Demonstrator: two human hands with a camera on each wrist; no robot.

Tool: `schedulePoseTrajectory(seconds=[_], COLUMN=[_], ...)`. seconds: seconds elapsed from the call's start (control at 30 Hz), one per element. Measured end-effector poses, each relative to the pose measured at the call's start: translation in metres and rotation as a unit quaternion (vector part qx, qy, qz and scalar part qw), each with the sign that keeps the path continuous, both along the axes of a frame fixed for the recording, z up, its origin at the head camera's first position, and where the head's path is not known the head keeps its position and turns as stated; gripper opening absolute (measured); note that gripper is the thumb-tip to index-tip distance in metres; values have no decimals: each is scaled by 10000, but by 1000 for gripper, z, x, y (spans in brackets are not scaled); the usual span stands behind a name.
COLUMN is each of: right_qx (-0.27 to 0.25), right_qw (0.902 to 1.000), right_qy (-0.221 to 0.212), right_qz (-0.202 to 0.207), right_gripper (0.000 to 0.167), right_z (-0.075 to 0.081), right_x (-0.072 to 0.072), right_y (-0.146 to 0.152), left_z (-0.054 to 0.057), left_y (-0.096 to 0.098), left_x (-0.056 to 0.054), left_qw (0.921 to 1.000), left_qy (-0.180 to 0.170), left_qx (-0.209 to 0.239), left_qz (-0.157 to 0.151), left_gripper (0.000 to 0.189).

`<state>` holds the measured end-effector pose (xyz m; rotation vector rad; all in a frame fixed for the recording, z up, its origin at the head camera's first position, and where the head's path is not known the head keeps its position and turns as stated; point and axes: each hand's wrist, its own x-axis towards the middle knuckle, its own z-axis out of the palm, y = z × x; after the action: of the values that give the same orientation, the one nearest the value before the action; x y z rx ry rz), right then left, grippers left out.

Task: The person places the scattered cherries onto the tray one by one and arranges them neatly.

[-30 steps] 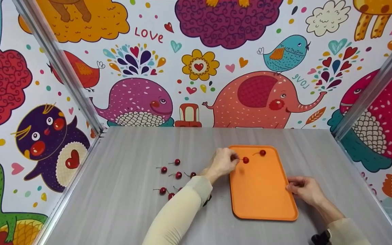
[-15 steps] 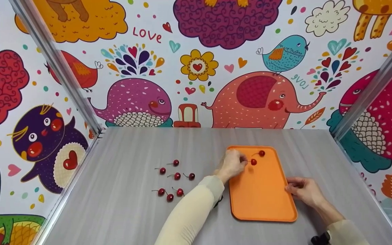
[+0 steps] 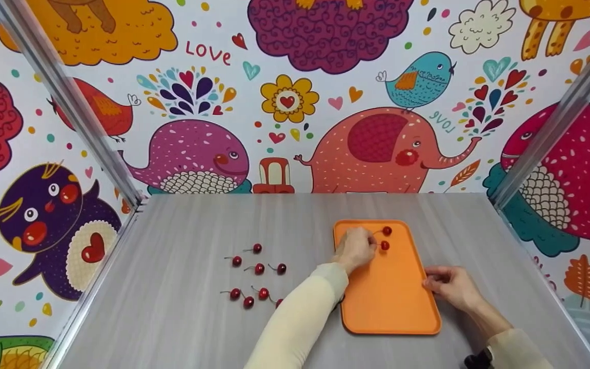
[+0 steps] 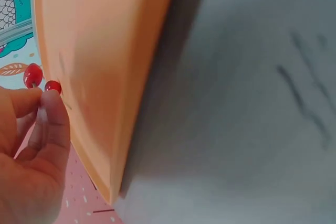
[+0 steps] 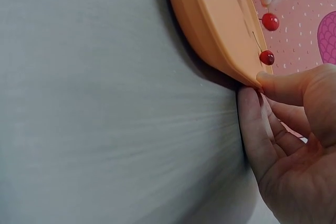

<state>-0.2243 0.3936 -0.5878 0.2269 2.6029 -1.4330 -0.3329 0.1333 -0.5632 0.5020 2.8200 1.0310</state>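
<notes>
Pinching cherry by its stem, left hand closed up | cherry points right from my fingertips, over tray, just nearer me than other cherry | right hand holds tray's right side

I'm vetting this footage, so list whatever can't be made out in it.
- Head: one cherry, partly hidden by the left sleeve.
- Head: part of the tray, hidden by the left hand.
- Head: the right sleeve, cut off by the bottom edge.
- Left wrist: dark streaks, too blurred to identify.
- Right wrist: the left hand, cut off by the top edge.
</notes>
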Motion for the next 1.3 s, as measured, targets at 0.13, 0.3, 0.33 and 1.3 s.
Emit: schedulePoseTrajectory(seconds=[0.13, 0.3, 0.33, 1.3], right_qx=[-12, -34, -32, 98], right_qw=[10000, 9997, 9997, 9997], right_qy=[-73, -201, -213, -177], right_qz=[-10, -93, -104, -159], right_gripper=[38, 40, 40, 38], right_z=[2, 3, 4, 0], right_x=[0, 0, 0, -3], right_y=[0, 4, 5, 0], left_z=[-2, -7, -7, -16], left_y=[6, 15, 16, 25], left_x=[-1, -4, -4, -6], left_qw=[9999, 9998, 9997, 9988], left_qy=[-132, -147, -147, -214], left_qx=[-7, -124, -147, -262], left_qz=[79, 101, 101, 364], left_gripper=[19, 20, 20, 16])
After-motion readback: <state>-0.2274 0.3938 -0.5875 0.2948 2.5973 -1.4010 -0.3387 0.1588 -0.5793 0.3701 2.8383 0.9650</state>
